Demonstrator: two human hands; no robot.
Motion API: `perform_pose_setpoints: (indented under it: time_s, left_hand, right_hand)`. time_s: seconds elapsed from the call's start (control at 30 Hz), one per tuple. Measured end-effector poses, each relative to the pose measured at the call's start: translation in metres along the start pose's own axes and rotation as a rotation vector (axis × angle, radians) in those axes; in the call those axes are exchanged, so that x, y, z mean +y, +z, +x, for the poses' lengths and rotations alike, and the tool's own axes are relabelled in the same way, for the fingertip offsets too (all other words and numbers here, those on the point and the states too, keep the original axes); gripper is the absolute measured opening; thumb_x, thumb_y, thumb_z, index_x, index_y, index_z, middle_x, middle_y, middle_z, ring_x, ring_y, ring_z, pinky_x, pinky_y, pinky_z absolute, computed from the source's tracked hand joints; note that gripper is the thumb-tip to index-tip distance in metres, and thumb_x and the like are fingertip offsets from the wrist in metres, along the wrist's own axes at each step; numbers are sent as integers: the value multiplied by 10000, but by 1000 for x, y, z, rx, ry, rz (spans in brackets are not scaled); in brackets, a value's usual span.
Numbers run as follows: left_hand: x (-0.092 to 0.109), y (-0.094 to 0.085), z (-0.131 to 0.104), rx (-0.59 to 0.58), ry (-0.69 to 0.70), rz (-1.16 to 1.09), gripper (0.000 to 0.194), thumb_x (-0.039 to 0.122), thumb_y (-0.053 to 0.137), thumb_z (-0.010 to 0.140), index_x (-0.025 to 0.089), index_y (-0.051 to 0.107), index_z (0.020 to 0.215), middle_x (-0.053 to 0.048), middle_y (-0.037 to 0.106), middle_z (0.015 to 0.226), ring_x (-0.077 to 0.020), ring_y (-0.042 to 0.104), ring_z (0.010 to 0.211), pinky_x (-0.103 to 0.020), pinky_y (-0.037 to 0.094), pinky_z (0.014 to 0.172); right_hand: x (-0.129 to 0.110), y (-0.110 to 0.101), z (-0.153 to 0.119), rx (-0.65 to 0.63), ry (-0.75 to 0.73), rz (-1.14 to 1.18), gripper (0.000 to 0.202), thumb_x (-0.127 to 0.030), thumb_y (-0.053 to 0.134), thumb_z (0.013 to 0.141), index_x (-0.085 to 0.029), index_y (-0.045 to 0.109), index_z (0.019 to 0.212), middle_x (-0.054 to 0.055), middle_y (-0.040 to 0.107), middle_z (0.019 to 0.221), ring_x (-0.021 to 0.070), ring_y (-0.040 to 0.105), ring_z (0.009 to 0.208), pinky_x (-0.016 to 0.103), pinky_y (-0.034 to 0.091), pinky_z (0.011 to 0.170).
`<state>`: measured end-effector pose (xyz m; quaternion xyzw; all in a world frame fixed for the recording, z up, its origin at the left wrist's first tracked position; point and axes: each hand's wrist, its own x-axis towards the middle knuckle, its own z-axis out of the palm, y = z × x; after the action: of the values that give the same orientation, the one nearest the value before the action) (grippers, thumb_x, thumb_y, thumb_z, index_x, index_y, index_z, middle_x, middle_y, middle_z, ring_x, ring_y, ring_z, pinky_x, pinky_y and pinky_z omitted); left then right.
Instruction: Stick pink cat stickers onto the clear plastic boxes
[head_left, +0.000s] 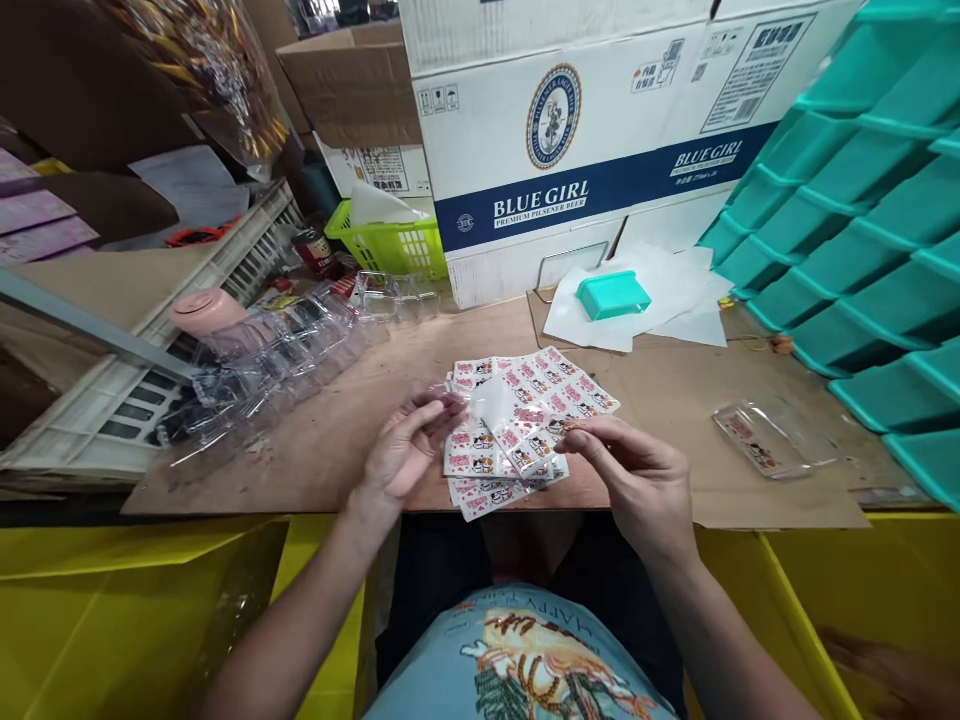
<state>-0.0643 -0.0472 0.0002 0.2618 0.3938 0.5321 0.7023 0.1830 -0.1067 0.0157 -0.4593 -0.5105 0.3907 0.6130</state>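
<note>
Sheets of cat stickers (469, 462) lie in an overlapping pile at the table's front edge. Over the pile, my left hand (411, 440) has its fingers closed on the rim of a clear plastic box, which is partly smeared and hard to outline. My right hand (637, 480) pinches with thumb and forefinger at the pile's right side; a small piece, perhaps a sticker, shows at the fingertips. Another clear box (776, 438) with a cat sticker in it lies farther right.
Clear plastic boxes (300, 345) are heaped at the left beside a pink lidded container (208, 312). A turquoise tray (613, 295) sits on white paper at the back. Turquoise bins (862, 220) are stacked at the right; yellow bins (135, 610) stand below the front edge.
</note>
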Motion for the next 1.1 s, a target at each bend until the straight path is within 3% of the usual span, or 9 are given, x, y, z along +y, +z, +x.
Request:
perform_pose_setpoints:
  time_s: [0.17,0.33,0.8,1.1]
  left_hand:
    - [-42,39,-18,-25,1,-216,344,119,642,830,177,652,1169,-81,743,1092,-187,698,1039,-349,541,969]
    - [-62,53,-29,-16,11,-219,371,116,671,797,180,680,1162,-67,759,1033,-205,707,1013,-378,547,961]
    - [-69,59,-35,-59,48,-218,249,95,685,804,211,729,1019,-28,774,945,-178,721,962,-338,552,938]
    - [-70,62,-37,-44,51,-183,220,119,693,794,173,721,1005,-68,757,1059,-216,706,1008,-406,530,979]
  right_hand:
    - [-1,11,-8,-31,266,261,60,-247,768,802,-210,757,848,13,720,697,131,671,637,256,566,653]
    - [4,20,-13,13,437,375,151,-294,827,724,-183,753,795,9,692,680,120,640,582,263,582,592]
    - [8,22,-11,-32,501,381,129,-285,819,739,-181,759,784,-2,668,676,87,612,578,200,575,565]
    - [10,26,-9,-16,505,361,170,-316,841,703,-180,758,762,8,679,692,95,606,555,222,578,531]
